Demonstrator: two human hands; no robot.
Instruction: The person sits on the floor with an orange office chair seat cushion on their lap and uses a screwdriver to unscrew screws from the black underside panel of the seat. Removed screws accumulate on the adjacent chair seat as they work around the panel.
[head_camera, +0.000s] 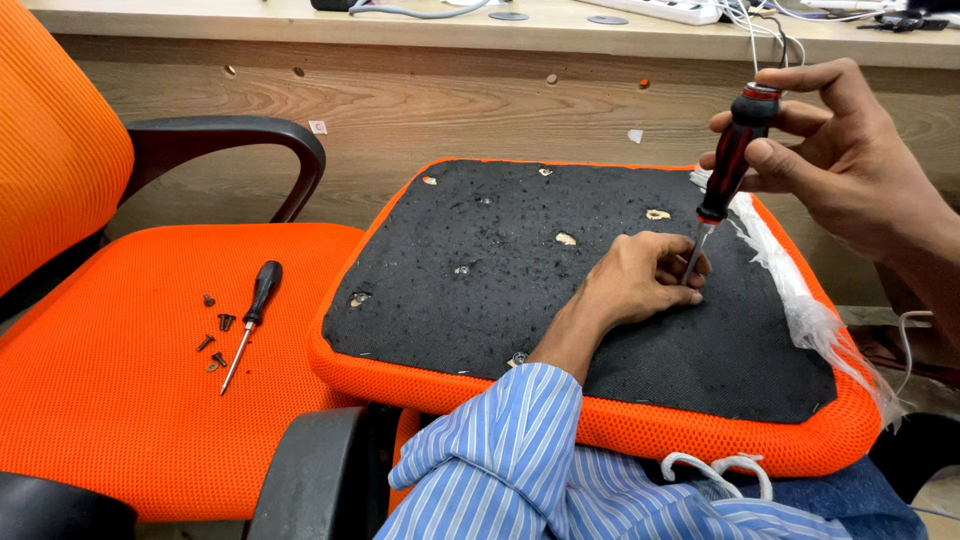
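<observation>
Right hand (840, 150) gripped screwdriver (728, 160) upright near seat pad's (520, 280) right edge; left hand (645, 280) pinched its tip.

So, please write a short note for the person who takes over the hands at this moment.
Right hand: holds the red-black screwdriver by its handle, nearly upright.
Left hand: rests on the black underside of the seat cushion; its fingers steady the tip.
The cushion lies upside down on the lap.
On the orange chair beside it: a second screwdriver and several loose screws.
Done: some screws look already out. Left: the spot under the tip; what else remains cannot be told.
</observation>
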